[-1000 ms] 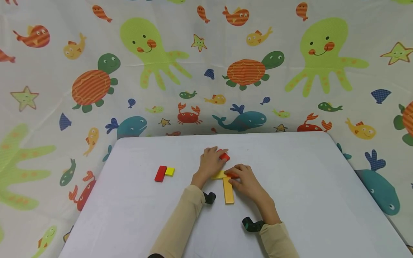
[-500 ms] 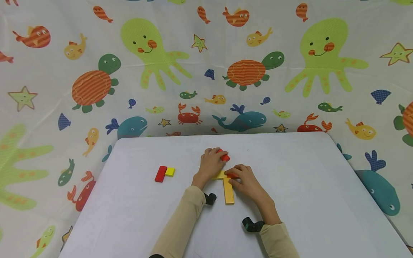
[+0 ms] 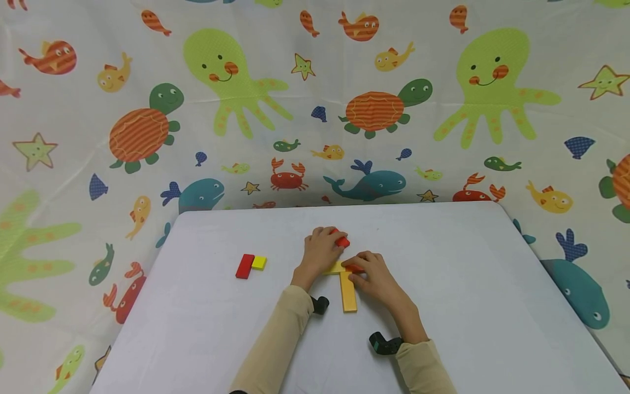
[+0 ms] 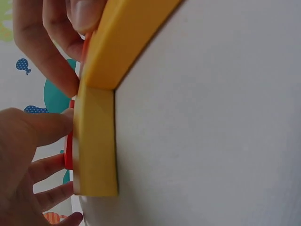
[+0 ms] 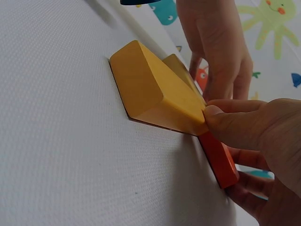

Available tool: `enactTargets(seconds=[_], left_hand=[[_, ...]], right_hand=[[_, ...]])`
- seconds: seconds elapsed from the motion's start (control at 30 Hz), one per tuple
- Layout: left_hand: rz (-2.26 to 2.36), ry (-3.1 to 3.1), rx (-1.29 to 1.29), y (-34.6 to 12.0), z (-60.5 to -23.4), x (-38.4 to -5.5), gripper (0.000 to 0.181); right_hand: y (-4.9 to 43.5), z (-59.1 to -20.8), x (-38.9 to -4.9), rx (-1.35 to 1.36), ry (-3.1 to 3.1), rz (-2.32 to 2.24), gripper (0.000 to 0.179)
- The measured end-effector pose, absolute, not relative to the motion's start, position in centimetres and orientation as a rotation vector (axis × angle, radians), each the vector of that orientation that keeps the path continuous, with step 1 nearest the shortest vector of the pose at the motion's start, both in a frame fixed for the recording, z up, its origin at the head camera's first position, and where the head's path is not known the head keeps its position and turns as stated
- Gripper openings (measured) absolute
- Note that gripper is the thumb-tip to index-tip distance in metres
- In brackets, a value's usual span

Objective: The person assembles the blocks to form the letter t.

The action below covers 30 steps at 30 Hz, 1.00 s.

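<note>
My left hand (image 3: 319, 253) holds a small red block (image 3: 343, 242) between thumb and fingers, just beyond a pale yellow block (image 3: 334, 268). My right hand (image 3: 379, 278) grips an orange-red block (image 3: 355, 268) lying beside the pale yellow one, mostly covered by the fingers in the head view. A longer golden yellow block (image 3: 349, 293) runs from these two toward the person, forming a T shape. In the right wrist view the right thumb (image 5: 230, 120) lies where the golden block (image 5: 160, 89) meets the orange-red block (image 5: 220, 162).
Left of the hands, a dark red block (image 3: 245, 266) lies against a small yellow square block (image 3: 259, 263) on the white table (image 3: 197, 328). Behind the table hangs a cloth (image 3: 295, 109) printed with sea animals. Black wrist cameras (image 3: 385, 343) sit close over the tabletop.
My left fingers have closed in on the small red block and drawn slightly toward the person, the block turning a little. The right hand and the other blocks stay in place.
</note>
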<state>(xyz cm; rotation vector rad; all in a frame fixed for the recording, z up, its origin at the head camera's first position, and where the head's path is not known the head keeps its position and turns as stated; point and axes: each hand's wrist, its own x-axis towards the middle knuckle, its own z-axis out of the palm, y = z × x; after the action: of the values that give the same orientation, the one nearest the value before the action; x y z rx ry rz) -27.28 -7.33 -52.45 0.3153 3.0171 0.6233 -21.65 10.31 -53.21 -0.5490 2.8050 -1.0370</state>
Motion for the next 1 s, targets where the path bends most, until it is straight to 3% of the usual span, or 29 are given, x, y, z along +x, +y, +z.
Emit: enactTargets(seconds=[1.0], left_hand=[[0.688,2.953,0.595,-8.5,-52.4,-26.4,0.038]], right_hand=[[10.5,-53.3,-21.7,-0.597,2.819,-1.029,0.028]])
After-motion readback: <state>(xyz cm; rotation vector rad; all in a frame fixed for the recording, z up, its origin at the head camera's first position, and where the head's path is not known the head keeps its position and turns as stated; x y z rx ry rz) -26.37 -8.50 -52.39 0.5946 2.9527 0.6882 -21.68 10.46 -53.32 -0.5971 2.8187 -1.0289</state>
